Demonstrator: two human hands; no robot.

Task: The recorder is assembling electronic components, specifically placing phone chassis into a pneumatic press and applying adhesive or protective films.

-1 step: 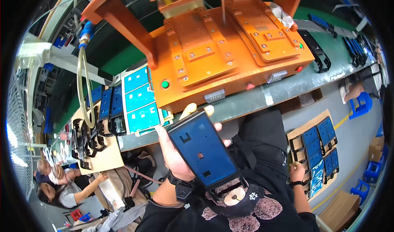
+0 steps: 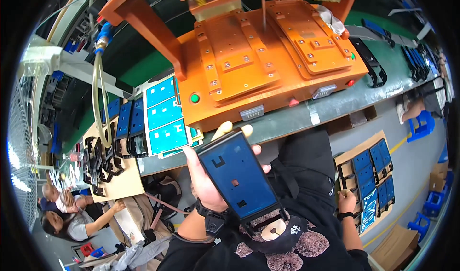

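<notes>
My left hand (image 2: 207, 187) is wrapped round a black-framed panel (image 2: 239, 172) faced with dark blue film, with small cut-outs in it. The panel is tilted in front of my chest, and yellowish covers show on some fingertips. Over to the right, my right hand (image 2: 347, 203) is curled at the left edge of a cardboard tray (image 2: 341, 158). On that tray lie several blue-faced panels (image 2: 365, 171), one under shiny clear film (image 2: 369, 208). The tray hides part of the right fingers.
An orange press fixture (image 2: 239, 86) stands on the green bench (image 2: 287, 125). To its left lie a sheet of blue-green films (image 2: 165, 117) and black frames (image 2: 103, 163) on cardboard. A hose (image 2: 96, 93) hangs there. Other people (image 2: 72, 218) sit at the lower left. Blue stools (image 2: 421, 125) stand right.
</notes>
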